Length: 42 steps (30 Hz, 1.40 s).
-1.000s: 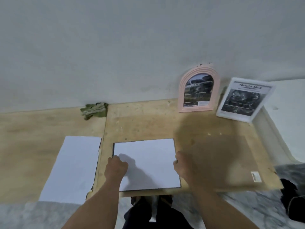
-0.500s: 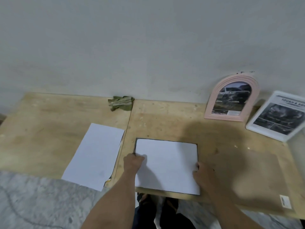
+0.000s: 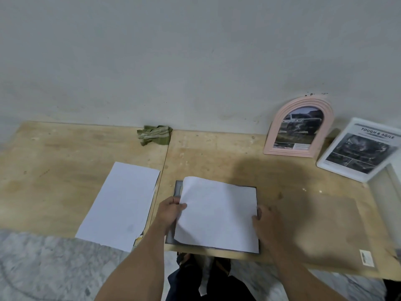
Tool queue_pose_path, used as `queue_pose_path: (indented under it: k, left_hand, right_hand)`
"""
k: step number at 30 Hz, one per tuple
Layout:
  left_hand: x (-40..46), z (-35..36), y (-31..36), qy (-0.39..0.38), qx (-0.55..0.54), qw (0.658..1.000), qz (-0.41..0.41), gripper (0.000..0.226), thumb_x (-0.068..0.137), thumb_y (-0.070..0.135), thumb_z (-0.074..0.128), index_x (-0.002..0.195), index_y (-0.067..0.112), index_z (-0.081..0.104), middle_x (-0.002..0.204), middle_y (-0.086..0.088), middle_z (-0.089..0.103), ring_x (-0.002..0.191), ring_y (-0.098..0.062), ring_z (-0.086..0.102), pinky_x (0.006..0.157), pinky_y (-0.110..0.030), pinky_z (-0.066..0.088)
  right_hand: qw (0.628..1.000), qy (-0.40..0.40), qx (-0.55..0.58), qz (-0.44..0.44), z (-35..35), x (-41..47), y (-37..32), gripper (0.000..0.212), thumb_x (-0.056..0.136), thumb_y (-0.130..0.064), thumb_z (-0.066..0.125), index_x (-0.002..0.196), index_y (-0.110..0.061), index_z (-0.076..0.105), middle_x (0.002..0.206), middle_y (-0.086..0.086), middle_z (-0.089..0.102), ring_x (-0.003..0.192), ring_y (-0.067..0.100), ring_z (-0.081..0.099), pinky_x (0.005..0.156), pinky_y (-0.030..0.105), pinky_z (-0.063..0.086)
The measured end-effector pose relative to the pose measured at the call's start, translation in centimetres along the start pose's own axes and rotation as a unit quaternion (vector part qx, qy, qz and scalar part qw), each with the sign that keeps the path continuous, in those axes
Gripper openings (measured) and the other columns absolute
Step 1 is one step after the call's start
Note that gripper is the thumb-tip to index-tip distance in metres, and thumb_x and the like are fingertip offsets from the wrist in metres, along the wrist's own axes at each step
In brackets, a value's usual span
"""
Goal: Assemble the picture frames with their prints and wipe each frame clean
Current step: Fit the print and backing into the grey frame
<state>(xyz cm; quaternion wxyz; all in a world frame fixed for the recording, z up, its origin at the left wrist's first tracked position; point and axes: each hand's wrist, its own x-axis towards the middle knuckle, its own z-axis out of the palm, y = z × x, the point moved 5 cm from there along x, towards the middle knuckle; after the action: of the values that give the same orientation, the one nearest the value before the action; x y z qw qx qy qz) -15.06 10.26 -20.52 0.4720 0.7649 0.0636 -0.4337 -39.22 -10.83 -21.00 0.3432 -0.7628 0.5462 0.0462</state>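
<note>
A dark picture frame (image 3: pixel 178 189) lies flat near the front edge of the plywood table (image 3: pixel 217 157), mostly covered by a white sheet (image 3: pixel 219 213). My left hand (image 3: pixel 170 211) pinches the sheet's left edge and holds that side lifted off the frame. At the sheet's right edge my right hand (image 3: pixel 263 220) rests on the frame's side; its fingers are blurred. A second white sheet (image 3: pixel 121 205) lies to the left. A green cloth (image 3: pixel 155 134) is bunched at the wall.
A pink arched frame (image 3: pixel 300 127) with a truck print leans on the wall at the back right. A white frame (image 3: pixel 358 151) with a printed page leans beside it. A brown backing board (image 3: pixel 321 231) lies right of my hands. Marble floor lies below.
The sheet lay flat on the frame; now my left hand has raised its left edge, baring the frame's left side. The camera has turned left and down.
</note>
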Motion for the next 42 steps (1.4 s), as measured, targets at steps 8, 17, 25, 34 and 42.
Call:
queue_pose_path:
  k: [8, 17, 25, 34, 42]
  left_hand:
    - [-0.1, -2.1, 0.2, -0.105, -0.216, 0.968, -0.076, 0.006, 0.093, 0.002, 0.064, 0.098, 0.005, 0.06, 0.111, -0.015, 0.07, 0.09, -0.027, 0.069, 0.067, -0.032, 0.06]
    - [-0.2, -10.8, 1.0, -0.042, -0.188, 0.981, -0.039, 0.023, 0.092, 0.01, 0.066, 0.114, 0.007, 0.067, 0.105, -0.01, 0.07, 0.085, -0.025, 0.062, 0.067, -0.03, 0.047]
    - [1.1, -27.1, 0.3, 0.178, -0.226, 0.958, -0.005, 0.013, 0.084, -0.005, 0.065, 0.085, 0.006, 0.07, 0.083, -0.012, 0.069, 0.072, -0.026, 0.061, 0.072, -0.035, 0.053]
    - [4.3, -42.3, -5.2, 0.338, -0.266, 0.901, -0.06, 0.019, 0.084, -0.007, 0.063, 0.07, 0.005, 0.068, 0.073, -0.014, 0.068, 0.072, -0.029, 0.059, 0.068, -0.037, 0.049]
    - [7.0, -46.8, -10.5, 0.37, -0.312, 0.868, -0.108, 0.011, 0.08, -0.007, 0.067, 0.075, 0.002, 0.066, 0.085, -0.022, 0.071, 0.075, -0.032, 0.063, 0.064, -0.036, 0.048]
  right_hand:
    - [0.929, -0.143, 0.322, 0.112, -0.2, 0.1, -2.5, 0.011, 0.095, -0.027, 0.057, 0.1, -0.017, 0.059, 0.099, 0.005, 0.067, 0.084, 0.021, 0.064, 0.067, 0.036, 0.053]
    - [0.945, -0.152, 0.287, 0.039, 0.3, 3.0, -13.1, 0.009, 0.085, -0.024, 0.066, 0.086, -0.016, 0.071, 0.094, 0.006, 0.072, 0.089, 0.03, 0.066, 0.093, 0.049, 0.051]
    - [0.969, -0.175, 0.14, -0.106, 7.9, 3.8, -33.6, 0.026, 0.078, -0.018, 0.066, 0.075, 0.007, 0.059, 0.079, 0.022, 0.053, 0.071, 0.023, 0.047, 0.067, 0.033, 0.033]
    - [0.945, -0.214, -0.068, -0.239, 22.6, 2.9, -53.9, 0.009, 0.091, -0.024, 0.055, 0.088, -0.015, 0.058, 0.09, 0.008, 0.058, 0.082, 0.022, 0.052, 0.073, 0.028, 0.045]
    - [0.92, -0.223, -0.142, -0.291, 33.4, 2.1, -60.7, 0.03, 0.084, -0.017, 0.058, 0.096, 0.009, 0.066, 0.086, 0.017, 0.061, 0.083, 0.031, 0.058, 0.072, 0.038, 0.045]
